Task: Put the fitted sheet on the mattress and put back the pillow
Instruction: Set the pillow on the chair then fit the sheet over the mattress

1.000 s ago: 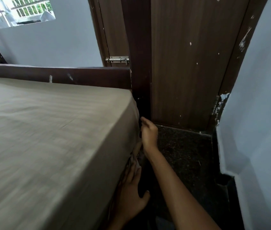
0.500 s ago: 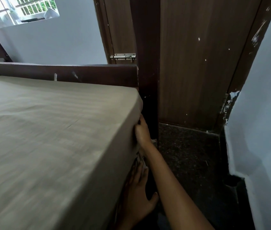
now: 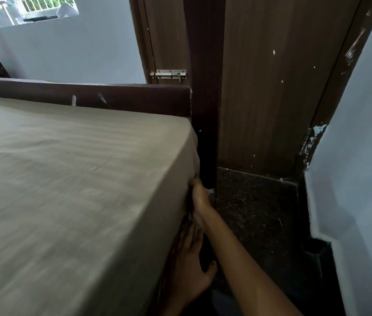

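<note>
A beige fitted sheet (image 3: 71, 179) lies stretched over the mattress, covering its top and near side up to the far right corner. My right hand (image 3: 200, 200) is at the side of the mattress just below that corner. Its fingers curl into the sheet, which puckers there, and the fingertips are hidden. My left hand (image 3: 190, 267) is lower on the same side, with straight fingers pressed flat against the mattress edge and the thumb spread out. No pillow is in view.
A dark wooden footboard (image 3: 89, 98) and bedpost (image 3: 205, 110) border the mattress corner. Behind stands a brown door (image 3: 267, 87) with a metal latch (image 3: 169, 74). A narrow strip of dark speckled floor (image 3: 255, 213) runs between the bed and the pale wall (image 3: 358, 156).
My right hand moved from the gap beside the bedpost onto the mattress side and dug its fingers into the sheet. My left hand stayed pressed against the lower edge.
</note>
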{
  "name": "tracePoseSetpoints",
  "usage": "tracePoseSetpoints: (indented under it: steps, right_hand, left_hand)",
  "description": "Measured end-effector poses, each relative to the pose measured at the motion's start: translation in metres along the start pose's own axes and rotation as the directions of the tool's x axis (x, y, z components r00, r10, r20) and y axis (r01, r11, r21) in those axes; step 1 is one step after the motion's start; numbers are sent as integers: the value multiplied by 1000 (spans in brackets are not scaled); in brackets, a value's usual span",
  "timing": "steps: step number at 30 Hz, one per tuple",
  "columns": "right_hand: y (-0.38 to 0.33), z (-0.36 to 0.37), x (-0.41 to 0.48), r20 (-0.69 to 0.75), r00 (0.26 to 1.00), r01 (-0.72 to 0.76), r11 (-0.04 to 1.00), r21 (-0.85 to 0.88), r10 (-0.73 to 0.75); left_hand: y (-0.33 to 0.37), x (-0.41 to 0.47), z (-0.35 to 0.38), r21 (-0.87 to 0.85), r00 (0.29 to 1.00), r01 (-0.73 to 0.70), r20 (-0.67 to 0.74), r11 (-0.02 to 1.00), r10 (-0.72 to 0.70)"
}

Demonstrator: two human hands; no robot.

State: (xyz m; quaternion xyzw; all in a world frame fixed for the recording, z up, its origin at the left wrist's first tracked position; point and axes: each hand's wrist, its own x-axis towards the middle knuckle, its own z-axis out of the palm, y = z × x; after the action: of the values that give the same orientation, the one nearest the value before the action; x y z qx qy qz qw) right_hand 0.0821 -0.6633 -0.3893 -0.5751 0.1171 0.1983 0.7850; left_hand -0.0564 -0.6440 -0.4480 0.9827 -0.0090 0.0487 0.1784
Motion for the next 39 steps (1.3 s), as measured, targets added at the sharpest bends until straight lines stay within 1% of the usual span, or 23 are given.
tracePoseSetpoints:
  steps: [4,7,10,12,13,14,15,16,17,18,19,20,21,22,23,25,27,29,32,33,35,37,39]
  right_hand:
    - [-5,-3,23,-105,994,14,999,35,-11]
    - [-7,-6,31,-120,993,-10,998,60,17]
    - [-19,-13,16,23,1000,-10,992,-129,13]
    - [-26,-27,3,142,989,60,976,-209,-31]
    - [-26,-34,-5,135,988,107,967,-230,-77]
    - [-24,-43,-11,63,988,156,953,-261,-144]
    - [-22,-53,-16,-18,974,207,913,-352,-228]
    - [-17,-62,-20,-43,952,239,824,-513,-302]
    - [-11,-70,-27,34,936,281,686,-671,-351]
    - [-3,-76,-33,176,917,353,521,-777,-359]
    - [3,-79,-40,323,885,439,367,-820,-335]
    - [9,-80,-47,427,852,504,253,-826,-303]
    - [14,-79,-53,494,823,544,144,-826,-279]
    - [18,-79,-59,539,803,562,23,-827,-256]
    - [22,-78,-64,556,803,550,-90,-830,-214]
    - [30,-79,-67,564,815,525,-240,-816,-134]
    - [33,-78,-68,569,820,514,-349,-783,-68]
    - [33,-72,-70,563,826,500,-429,-753,-25]
    - [29,-59,-71,552,834,458,-556,-694,-3]
    - [28,-55,-72,545,839,446,-581,-681,6]
    - [27,-51,-73,515,856,447,-553,-703,38]
    - [24,-55,-78,501,863,476,-451,-755,74]
    - [19,-62,-87,533,845,514,-334,-790,39]
  left_hand:
    - [1,0,2,-30,1000,-23,-18,999,22]
    - [1,0,2,-3,1000,4,-9,1000,-4]
    - [2,-2,0,52,999,5,-35,999,-3]
    - [5,-3,-3,-21,999,28,-30,999,-29]
    - [7,-5,-7,-33,999,32,-10,999,-32]
    - [9,-8,-10,-45,999,35,2,998,-35]
    - [11,-12,-13,-48,999,39,18,998,-38]
    - [12,-17,-16,-51,998,52,30,997,-51]
    - [14,-26,-19,-54,996,75,45,996,-72]
    - [15,-37,-23,-67,993,108,63,992,-104]
    - [18,-50,-26,-66,984,155,95,986,-149]
    - [19,-64,-25,-41,978,187,104,981,-182]
    - [22,-80,-27,-16,982,181,50,983,-180]
    - [23,-95,-30,-22,981,190,45,982,-188]
    - [25,-107,-38,-19,979,201,32,979,-201]
    - [21,-128,-34,28,979,205,-10,978,-205]
    - [18,-144,-29,50,975,220,-5,974,-220]
    - [18,-157,-28,-41,970,242,43,970,-240]
    - [16,-181,-19,-74,982,188,0,979,-189]
    - [13,-190,-21,-119,986,164,-18,979,-168]
    - [0,-204,-19,-98,988,117,-88,988,-125]
    - [-12,-218,-16,-22,992,84,-94,996,-86]
    - [-21,-232,-16,38,990,38,-134,999,-33]
